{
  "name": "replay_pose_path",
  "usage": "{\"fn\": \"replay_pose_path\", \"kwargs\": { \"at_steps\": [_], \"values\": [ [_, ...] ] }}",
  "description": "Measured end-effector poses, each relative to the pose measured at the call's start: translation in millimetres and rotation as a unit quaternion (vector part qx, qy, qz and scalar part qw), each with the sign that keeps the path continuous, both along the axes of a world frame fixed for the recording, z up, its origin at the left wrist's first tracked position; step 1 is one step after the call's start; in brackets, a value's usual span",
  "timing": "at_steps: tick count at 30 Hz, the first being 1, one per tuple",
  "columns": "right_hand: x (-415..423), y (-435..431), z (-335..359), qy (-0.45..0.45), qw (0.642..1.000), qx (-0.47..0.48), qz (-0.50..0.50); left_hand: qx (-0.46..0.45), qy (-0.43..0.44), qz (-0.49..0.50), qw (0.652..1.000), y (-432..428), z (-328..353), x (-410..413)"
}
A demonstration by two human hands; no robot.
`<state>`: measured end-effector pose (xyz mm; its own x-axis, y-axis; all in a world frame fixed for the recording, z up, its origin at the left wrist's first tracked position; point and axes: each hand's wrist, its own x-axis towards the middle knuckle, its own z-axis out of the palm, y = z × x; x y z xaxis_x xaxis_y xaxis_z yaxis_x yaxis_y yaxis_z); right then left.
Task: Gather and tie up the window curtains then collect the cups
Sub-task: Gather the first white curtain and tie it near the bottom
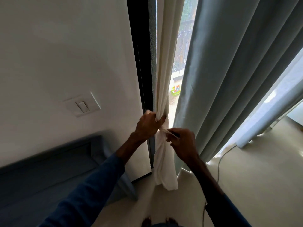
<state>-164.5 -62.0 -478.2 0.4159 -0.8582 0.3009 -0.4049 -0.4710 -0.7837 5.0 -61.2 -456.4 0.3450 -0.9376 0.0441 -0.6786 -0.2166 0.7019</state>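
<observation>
A cream-white curtain [165, 66] hangs bunched into a narrow column beside the dark window frame [139, 46]. My left hand [148, 124] squeezes the bunch at about waist height. Just below and to the right, my right hand [181, 141] pinches a thin white tie strip [165, 131] that runs from the bunch. The curtain's loose lower end [165, 171] hangs down to the floor. To the right hangs a wide grey-blue curtain [229, 71] in loose folds. No cups are in view.
A white wall with a light switch [82, 106] is at left. A blue-grey sofa or bed [49, 174] stands below it. A thin cable [218, 166] trails over the pale floor at right. My bare feet show at the bottom edge.
</observation>
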Motion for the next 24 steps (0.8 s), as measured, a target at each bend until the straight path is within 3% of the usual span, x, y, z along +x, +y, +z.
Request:
{"fn": "replay_pose_path", "kwargs": {
  "at_steps": [3, 9, 14, 18, 24],
  "values": [
    [-2, -9, 26, -0.022, 0.999, -0.011, 0.039, -0.092, -0.007, 0.021, 0.996, -3, 14, 3],
    [-7, -40, 66, -0.104, 0.992, 0.065, 0.032, -0.064, -0.020, -0.009, 0.998, -4, 21, 5],
    [-4, -51, 69, -0.124, 0.991, 0.045, 0.034, 0.005, 0.124, -0.079, 0.989, -6, 31, 6],
    [8, -49, 52, -0.143, 0.990, 0.010, 0.016, 0.025, 0.175, -0.095, 0.980, -2, 42, 10],
    [14, -43, 23, -0.004, 0.985, -0.156, 0.071, 0.026, 0.195, -0.077, 0.977, 5, 41, 17]
  ]
}}
